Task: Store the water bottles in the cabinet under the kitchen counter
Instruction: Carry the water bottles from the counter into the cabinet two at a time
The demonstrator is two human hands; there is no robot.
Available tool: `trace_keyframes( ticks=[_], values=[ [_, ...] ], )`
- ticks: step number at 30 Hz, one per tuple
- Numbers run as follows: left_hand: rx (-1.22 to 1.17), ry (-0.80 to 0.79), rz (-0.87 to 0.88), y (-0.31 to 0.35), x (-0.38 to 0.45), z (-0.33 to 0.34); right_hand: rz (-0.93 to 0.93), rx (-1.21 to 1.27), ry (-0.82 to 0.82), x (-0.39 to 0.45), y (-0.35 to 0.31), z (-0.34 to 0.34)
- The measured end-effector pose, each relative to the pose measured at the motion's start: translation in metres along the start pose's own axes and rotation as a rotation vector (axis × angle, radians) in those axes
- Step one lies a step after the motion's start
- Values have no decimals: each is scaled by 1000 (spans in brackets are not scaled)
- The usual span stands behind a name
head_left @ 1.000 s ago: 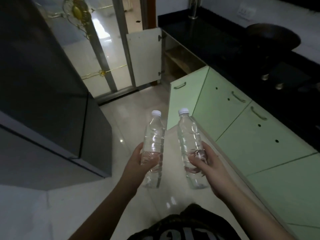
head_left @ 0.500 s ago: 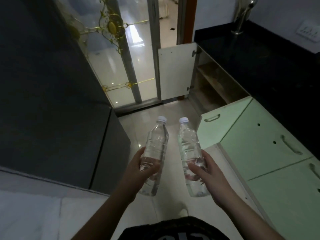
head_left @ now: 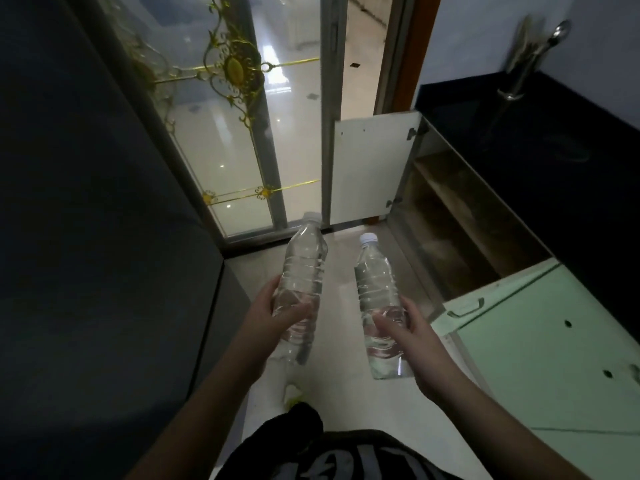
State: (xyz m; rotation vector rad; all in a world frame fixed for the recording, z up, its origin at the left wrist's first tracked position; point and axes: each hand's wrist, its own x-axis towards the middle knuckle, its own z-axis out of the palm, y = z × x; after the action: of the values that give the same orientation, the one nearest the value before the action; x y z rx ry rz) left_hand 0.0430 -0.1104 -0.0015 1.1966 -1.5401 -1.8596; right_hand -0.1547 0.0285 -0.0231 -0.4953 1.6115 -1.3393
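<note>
While each hand wraps its fingers around a bottle, caps pointing forward, the open cabinet (head_left: 460, 216) lies ahead-right, nearer the right hand (head_left: 410, 332) than the left hand (head_left: 273, 315).

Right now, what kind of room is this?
Likely a home kitchen: a black counter over green base cabinet doors, a utensil holder on top, and one cabinet open with shelves.
</note>
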Motion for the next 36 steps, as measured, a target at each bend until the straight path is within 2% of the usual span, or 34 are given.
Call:
trace_keyframes(
  ticks=[7, 17, 22, 30, 36],
  values=[
    [-103, -201, -79, 59, 111, -16, -14, 140, 60, 77, -58, 32],
    [-249, -466, -256, 77, 237, 26, 4, 239, 303, 159, -72, -21],
    [-136, -601, -324, 92, 316, 63, 6, 342, 382, 217, -78, -50],
    [174, -650, -328, 133, 430, 117, 13, 369, 482, 301, -101, -85],
    [279, -645, -403, 132, 477, 138, 51, 311, 526, 331, -101, -111]
  ],
)
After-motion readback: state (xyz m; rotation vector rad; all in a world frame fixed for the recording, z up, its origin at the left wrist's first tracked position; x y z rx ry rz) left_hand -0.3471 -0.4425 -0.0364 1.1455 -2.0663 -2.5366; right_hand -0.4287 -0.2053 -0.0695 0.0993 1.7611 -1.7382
